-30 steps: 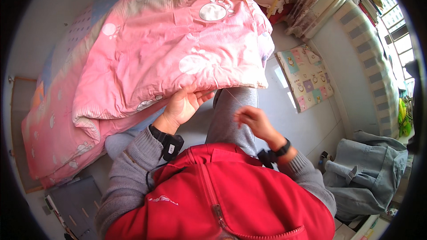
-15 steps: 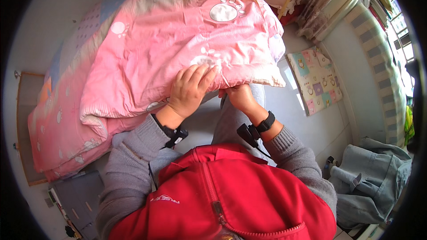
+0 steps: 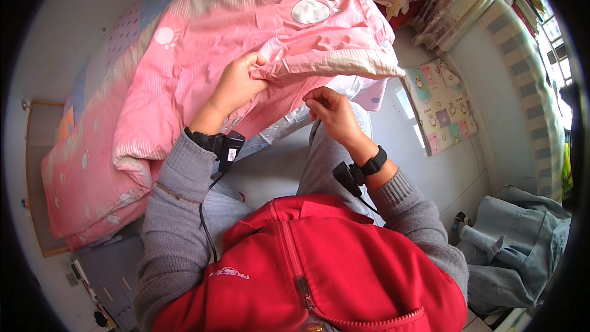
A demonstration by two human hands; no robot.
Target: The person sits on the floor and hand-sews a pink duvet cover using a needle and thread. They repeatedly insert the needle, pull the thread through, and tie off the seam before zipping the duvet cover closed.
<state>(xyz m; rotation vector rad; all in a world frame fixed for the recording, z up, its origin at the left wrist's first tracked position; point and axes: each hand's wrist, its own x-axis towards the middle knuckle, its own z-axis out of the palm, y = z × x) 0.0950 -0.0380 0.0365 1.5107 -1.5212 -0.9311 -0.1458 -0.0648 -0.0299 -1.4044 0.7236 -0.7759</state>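
Observation:
A pink quilt (image 3: 203,67) with white paw prints lies heaped in front of me, its near end hanging toward my knees. My left hand (image 3: 236,86) pinches the quilt's folded edge between thumb and fingers and holds it up. From that grip the lifted, pale-bordered edge (image 3: 344,63) runs to the right, with the underside showing beneath it. Just below this edge, apart from it, is my right hand (image 3: 335,114). Its fingers are curled in and the thumb meets them; whether anything small is between them is hidden.
A patterned mat (image 3: 442,107) lies on the floor at the right. Light blue-green clothing (image 3: 513,252) is piled at the lower right. A grey cabinet (image 3: 110,289) stands at lower left, a curtain (image 3: 464,3) hangs at upper right. My knees (image 3: 332,154) are under the quilt's edge.
My left hand has gone from lying on the quilt to gripping its edge, which is raised and folded back. My right hand has come out from under the edge and is off the quilt.

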